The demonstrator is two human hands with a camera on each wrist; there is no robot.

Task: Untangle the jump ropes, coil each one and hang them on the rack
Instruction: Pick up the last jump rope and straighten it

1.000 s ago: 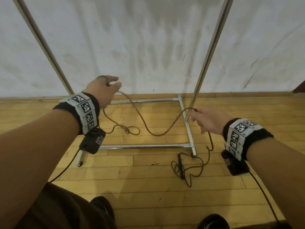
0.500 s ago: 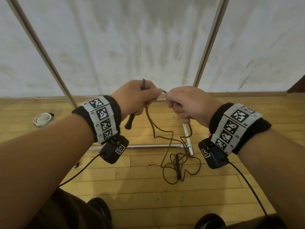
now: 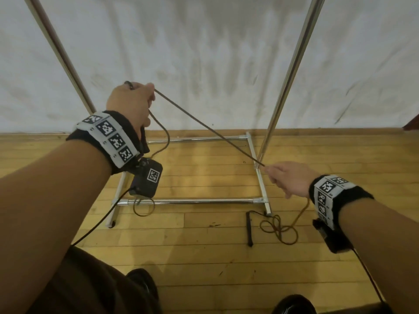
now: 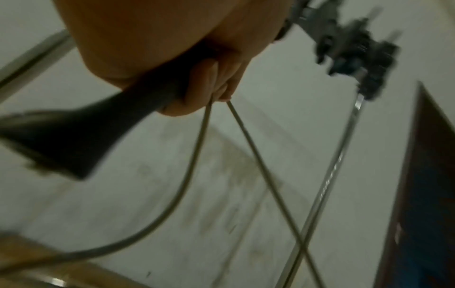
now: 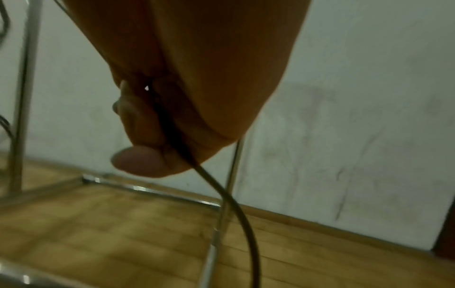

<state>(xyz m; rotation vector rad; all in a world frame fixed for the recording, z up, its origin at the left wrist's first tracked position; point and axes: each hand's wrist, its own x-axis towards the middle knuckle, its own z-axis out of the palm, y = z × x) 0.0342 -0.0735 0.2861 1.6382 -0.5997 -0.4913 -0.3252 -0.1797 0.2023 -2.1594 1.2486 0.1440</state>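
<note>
A thin brown jump rope runs taut between my two hands. My left hand is raised at the left and grips one black handle together with a loop of rope that hangs under it. Lower on the right, my right hand pinches the rope, whose slack drops to a loose tangle on the floor. The second black handle lies on the floor next to that tangle. The chrome rack stands in front of me against the wall.
The rack's base bars lie on the wooden floor between my hands, with its two uprights rising left and right. A white wall closes the back. My dark shoes show at the bottom edge. A dark door edge sits at the far right.
My hands, held together half a second ago, have pulled apart: the left up and left, the right down and right. The rope between them is now stretched straight.
</note>
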